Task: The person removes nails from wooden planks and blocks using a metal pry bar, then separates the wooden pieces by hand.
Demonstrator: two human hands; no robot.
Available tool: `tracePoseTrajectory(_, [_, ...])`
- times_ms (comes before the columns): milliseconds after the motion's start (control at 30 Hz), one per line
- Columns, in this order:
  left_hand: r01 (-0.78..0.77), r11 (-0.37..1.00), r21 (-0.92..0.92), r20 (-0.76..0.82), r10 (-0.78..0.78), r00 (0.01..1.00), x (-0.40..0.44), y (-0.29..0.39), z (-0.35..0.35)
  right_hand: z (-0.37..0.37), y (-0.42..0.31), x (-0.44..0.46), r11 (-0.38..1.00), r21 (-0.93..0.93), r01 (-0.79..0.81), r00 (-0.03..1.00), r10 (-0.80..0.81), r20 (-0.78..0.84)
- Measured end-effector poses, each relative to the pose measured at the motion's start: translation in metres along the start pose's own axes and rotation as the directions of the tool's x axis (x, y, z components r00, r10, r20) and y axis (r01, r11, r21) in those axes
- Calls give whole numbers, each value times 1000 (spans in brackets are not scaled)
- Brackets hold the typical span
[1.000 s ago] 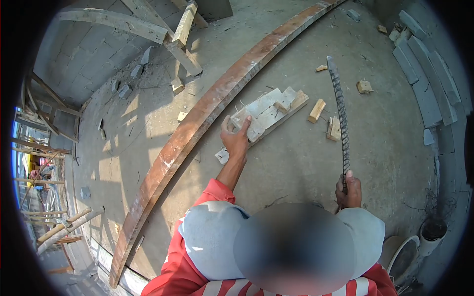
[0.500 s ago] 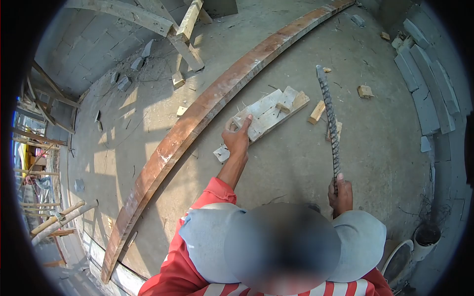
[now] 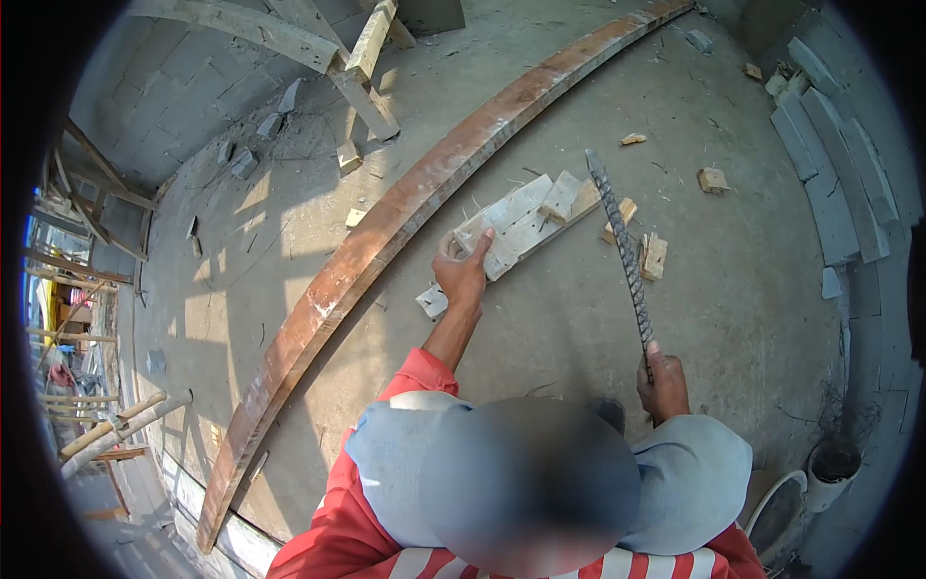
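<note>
My left hand (image 3: 463,265) is closed on the near end of a pale wooden piece made of nailed boards (image 3: 516,220), with the thumb on top. Nails stick out along its upper edge. A small wood block (image 3: 559,200) sits at its far end. My right hand (image 3: 664,384) grips the lower end of a long ribbed steel bar (image 3: 625,246). The bar slants up and left, its tip beside the far end of the boards in this view. Whether the tip touches the wood, I cannot tell.
A long reddish-brown plank (image 3: 386,220) crosses the floor on the left. Wood offcuts (image 3: 654,257) lie to the right, near another block (image 3: 713,180). Grey blocks (image 3: 830,203) are stacked along the right wall. A bucket (image 3: 831,473) stands at lower right. Timber props (image 3: 362,96) rise at upper left.
The steel bar has swung left, its tip now nearer the boards. The small block at the boards' far end appears turned. My left hand has stayed in place.
</note>
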State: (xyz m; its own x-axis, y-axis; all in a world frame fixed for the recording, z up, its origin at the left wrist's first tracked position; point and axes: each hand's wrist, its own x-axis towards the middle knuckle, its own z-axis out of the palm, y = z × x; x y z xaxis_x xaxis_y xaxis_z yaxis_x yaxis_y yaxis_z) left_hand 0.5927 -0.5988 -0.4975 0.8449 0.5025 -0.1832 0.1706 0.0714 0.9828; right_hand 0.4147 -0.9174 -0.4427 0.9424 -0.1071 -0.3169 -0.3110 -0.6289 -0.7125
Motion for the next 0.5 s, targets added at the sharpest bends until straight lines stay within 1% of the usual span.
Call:
tracePoseTrajectory(33, [-11,1000,6,5,10,1000,2,3,0,-19,-25,-3,955,287,-80,996,69,48])
tracePoseTrajectory(67, [-7,1000,2,13,7,1000,1,4,0,-28,-42,-5,824,542,-164,986,119,116])
tracePoseTrajectory(100, [0,1000,-5,20,0,1000,1,4,0,-27,-50,-4,833,552,-39,998,56,-14])
tracePoseTrajectory(133, [-1,1000,-6,22,1,1000,2,4,0,-26,-51,0,832,553,-39,998,57,-16])
tracePoseTrajectory(200, [-32,999,14,-6,32,999,2,5,2,-16,-44,10,938,343,52,999,-43,-34])
tracePoseTrajectory(233, [-29,1000,9,-2,29,1000,0,6,3,-2,-31,16,940,337,51,998,-40,-38])
tracePoseTrajectory(267, [-57,996,65,-8,57,998,-4,17,4,16,-14,26,958,217,-188,974,153,170])
tracePoseTrajectory(300, [-84,989,118,-16,87,996,-6,21,6,23,-10,29,918,48,-393,871,354,340])
tracePoseTrajectory(333, [-85,990,110,-21,87,996,-8,17,5,25,-5,26,921,42,-387,874,351,337])
tracePoseTrajectory(367, [-60,994,92,-27,63,998,-7,10,4,28,-8,23,965,37,-258,919,233,318])
tracePoseTrajectory(400, [-22,996,83,-38,25,999,-10,0,2,31,-11,19,991,27,-135,942,120,313])
tracePoseTrajectory(433, [-12,996,91,-41,16,999,-9,-2,1,24,-33,10,993,87,-82,964,57,260])
tracePoseTrajectory(467, [-27,996,87,-6,28,1000,-8,1,0,19,-44,2,990,99,-104,961,74,267])
tracePoseTrajectory(500, [-49,996,78,28,47,999,-7,4,-1,14,-55,-3,985,172,-16,984,-16,180])
